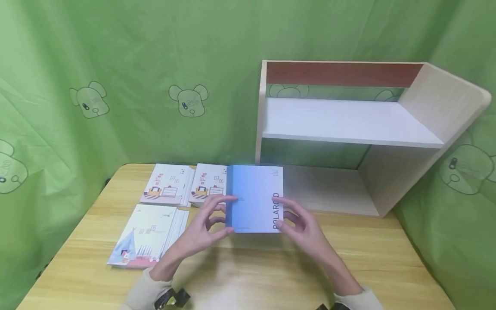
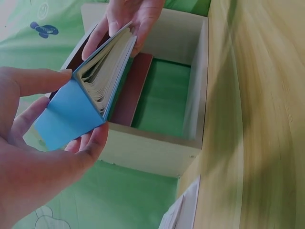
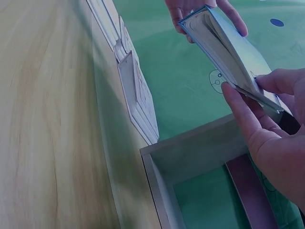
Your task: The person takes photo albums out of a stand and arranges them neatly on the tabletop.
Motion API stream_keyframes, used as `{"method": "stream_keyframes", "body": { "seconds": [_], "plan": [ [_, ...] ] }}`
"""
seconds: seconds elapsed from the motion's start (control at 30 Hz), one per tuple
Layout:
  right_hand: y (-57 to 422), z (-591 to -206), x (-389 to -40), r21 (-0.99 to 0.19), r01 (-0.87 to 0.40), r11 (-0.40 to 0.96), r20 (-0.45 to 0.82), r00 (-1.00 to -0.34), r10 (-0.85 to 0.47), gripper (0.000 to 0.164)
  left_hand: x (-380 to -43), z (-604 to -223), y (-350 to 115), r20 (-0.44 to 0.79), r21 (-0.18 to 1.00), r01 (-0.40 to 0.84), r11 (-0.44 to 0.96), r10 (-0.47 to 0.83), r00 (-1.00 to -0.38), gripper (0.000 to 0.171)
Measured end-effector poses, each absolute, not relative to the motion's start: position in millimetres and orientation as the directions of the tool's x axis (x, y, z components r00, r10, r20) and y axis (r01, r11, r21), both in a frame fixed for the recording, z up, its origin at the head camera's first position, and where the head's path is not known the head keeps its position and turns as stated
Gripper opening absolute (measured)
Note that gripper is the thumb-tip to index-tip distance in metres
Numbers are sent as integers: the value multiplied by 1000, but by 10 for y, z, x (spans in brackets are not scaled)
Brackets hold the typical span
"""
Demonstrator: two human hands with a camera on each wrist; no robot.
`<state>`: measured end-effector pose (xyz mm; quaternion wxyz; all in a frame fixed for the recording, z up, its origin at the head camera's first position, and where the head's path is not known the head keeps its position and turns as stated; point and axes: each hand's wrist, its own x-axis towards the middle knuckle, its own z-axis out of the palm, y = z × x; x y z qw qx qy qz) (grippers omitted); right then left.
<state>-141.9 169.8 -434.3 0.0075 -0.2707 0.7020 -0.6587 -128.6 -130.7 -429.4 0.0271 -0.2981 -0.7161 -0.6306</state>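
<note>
Both hands hold up a blue photo album (image 1: 253, 200) with "POLAROID" printed along its right side. My left hand (image 1: 203, 224) grips its spine side between thumb and fingers. On the opposite edge my right hand (image 1: 304, 226) pinches the covers, thumb near the lower corner. In the left wrist view the album's blue spine (image 2: 71, 114) and its fanned inner pages (image 2: 102, 76) show. From the right wrist view the pages (image 3: 217, 45) appear between the two covers, with the fingers of my right hand (image 3: 276, 124) at the near edge.
A two-tier wooden shelf (image 1: 352, 122) stands at the back right of the wooden table (image 1: 248, 275). To the left lie white illustrated albums: one (image 1: 164, 185) at the back, another (image 1: 207, 183) partly behind the blue album, and one with a tent picture (image 1: 145, 234) in front. Green curtain (image 1: 155, 51) surrounds the table.
</note>
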Motion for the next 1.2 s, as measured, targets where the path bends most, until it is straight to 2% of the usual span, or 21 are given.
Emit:
{"method": "stream_keyframes", "body": {
  "seconds": [0.47,1.2],
  "plan": [
    [1515,-4345,-1446,-934,-358,-18,337,-860,-383,55,-1340,-4281,-1448,445,874,485,24,359,-820,62],
    [1270,-4359,-1470,-954,-295,-54,290,-859,-423,56,-1290,-4276,-1704,425,879,474,53,366,-828,70]
  ]
}}
